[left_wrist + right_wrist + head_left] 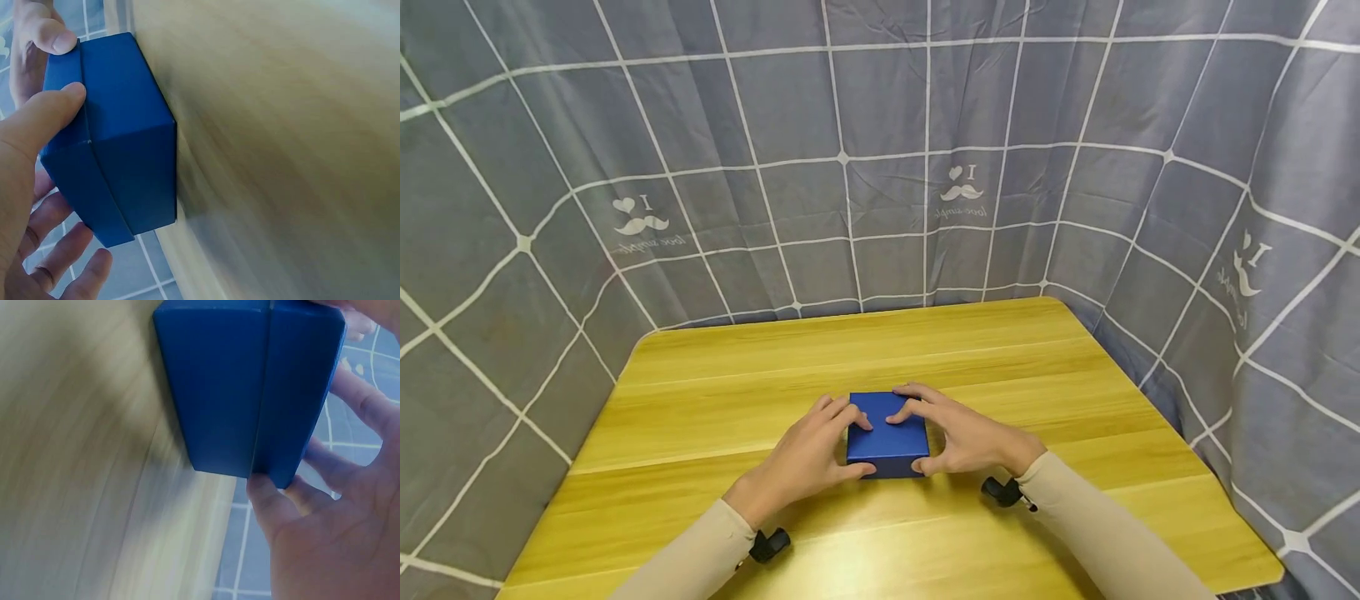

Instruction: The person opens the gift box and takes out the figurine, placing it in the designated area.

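- We put the blue box (887, 442) near the middle of the table (887, 350), flat on its base; both hands are on it.
- Step in hand, our judgement: taking a two-sided hold around the lid seam. Next move likely calls for even pressure left and right, box kept level.
- Looks: plain dark blue, squarish top, sharp edges. Thin seam splits a shallow lid (81, 184) from a deeper base (134, 175); lid is on. We see no print.
- Left hand (805, 454), at 8 o'clock of the box: curved, pinching it, thumb on near face at the seam, index on top; other fingers look spread.
- Right hand (973, 435), at 4 o'clock: also pinching, thumb by the near corner, index on top, another finger at about 1 o'clock.
- Outward: beige sleeves (1112, 525), then grey checked curtain (880, 108) from 9 through 12 to 3 o'clock.
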The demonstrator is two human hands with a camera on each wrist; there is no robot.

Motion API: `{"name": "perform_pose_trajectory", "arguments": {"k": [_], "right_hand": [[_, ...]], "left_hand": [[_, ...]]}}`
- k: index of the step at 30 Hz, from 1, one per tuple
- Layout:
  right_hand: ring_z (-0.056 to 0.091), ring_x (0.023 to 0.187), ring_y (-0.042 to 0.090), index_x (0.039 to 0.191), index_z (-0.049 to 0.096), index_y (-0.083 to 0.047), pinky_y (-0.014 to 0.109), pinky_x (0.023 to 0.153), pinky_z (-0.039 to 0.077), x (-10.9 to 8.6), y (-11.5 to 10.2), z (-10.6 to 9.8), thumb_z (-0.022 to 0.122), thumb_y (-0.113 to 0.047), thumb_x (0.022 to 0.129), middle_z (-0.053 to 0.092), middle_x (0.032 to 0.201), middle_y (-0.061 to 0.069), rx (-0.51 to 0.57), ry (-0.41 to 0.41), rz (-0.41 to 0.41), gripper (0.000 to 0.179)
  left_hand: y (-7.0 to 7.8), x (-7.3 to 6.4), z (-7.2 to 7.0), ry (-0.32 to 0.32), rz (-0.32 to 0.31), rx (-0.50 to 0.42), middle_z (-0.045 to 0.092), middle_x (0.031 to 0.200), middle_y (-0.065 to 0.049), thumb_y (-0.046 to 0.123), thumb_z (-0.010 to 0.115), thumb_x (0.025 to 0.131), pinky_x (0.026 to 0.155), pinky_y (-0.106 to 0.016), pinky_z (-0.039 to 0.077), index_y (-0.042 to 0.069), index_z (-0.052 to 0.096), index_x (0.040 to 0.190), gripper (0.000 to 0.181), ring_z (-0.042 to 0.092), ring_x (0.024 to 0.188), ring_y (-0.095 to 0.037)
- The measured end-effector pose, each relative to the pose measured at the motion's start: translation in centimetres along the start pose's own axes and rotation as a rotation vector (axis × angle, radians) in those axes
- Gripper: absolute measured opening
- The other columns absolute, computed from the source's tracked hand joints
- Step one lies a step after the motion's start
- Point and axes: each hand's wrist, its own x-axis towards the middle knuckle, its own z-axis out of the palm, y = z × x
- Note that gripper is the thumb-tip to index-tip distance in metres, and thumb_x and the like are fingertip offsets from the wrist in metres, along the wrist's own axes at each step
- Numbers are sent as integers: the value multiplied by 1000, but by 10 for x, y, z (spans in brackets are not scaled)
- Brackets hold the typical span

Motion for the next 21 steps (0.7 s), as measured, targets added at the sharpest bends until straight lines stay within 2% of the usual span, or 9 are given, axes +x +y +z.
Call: {"name": "perform_pose_trajectory", "arguments": {"k": [4, 6, 8, 12, 16, 19, 21], "right_hand": [[26, 162, 40, 143, 57, -52, 68, 119, 38, 4, -5, 3, 83, -57, 89, 10, 179, -3, 33, -28, 33, 60], [25, 163, 41, 143, 57, -53, 69, 119, 38, 6, -7, 3, 83, -60, 88, 10, 180, -1, 42, -31, 35, 61], [25, 162, 42, 143, 57, -53, 70, 118, 37, 8, -8, 3, 83, -60, 88, 12, 180, 3, 52, -36, 31, 61], [25, 162, 41, 146, 56, -52, 71, 118, 36, 8, -7, 2, 83, -59, 88, 15, 179, 6, 72, -46, 26, 64], [29, 160, 40, 156, 46, -48, 66, 120, 38, 6, -4, 3, 86, -54, 87, 9, 179, 8, 131, -67, 50, 80], [35, 158, 37, 166, 32, -39, 57, 124, 39, 5, -3, 7, 91, -44, 86, 13, 176, 12, 210, -80, 61, 99], [39, 157, 35, 170, 25, -33, 52, 126, 39, 6, -2, 10, 93, -38, 85, 19, 174, 11, 258, -84, 59, 109]], "left_hand": [[-2, -14, -6, -9, -63, -39, 61, 130, 7, 60, 90, 80, 96, -37, 58, 28, 66, 129, 63, 55, 118, -14], [-3, -18, -8, -12, -100, -78, 57, 135, 5, 60, 92, 79, 95, -40, 58, 30, 66, 127, 62, 55, 123, -17], [-5, -20, -9, -24, -141, -129, 52, 147, 1, 60, 92, 77, 99, -45, 57, 30, 63, 126, 64, 53, 134, -22], [-11, -22, -8, -74, -209, -248, 36, 167, -7, 61, 92, 77, 111, -55, 51, 28, 52, 140, 82, 45, 150, -34], [-14, -23, -5, -134, -234, -360, 42, 164, -9, 60, 92, 77, 114, -55, 48, 26, 42, 153, 97, 53, 144, -33], [-15, -25, -2, -144, -248, -412, 47, 156, -7, 56, 94, 77, 112, -50, 50, 26, 40, 154, 99, 61, 136, -30], [-15, -27, -2, -142, -260, -435, 46, 157, -7, 55, 95, 76, 113, -49, 51, 26, 40, 154, 99, 63, 136, -31]]}}
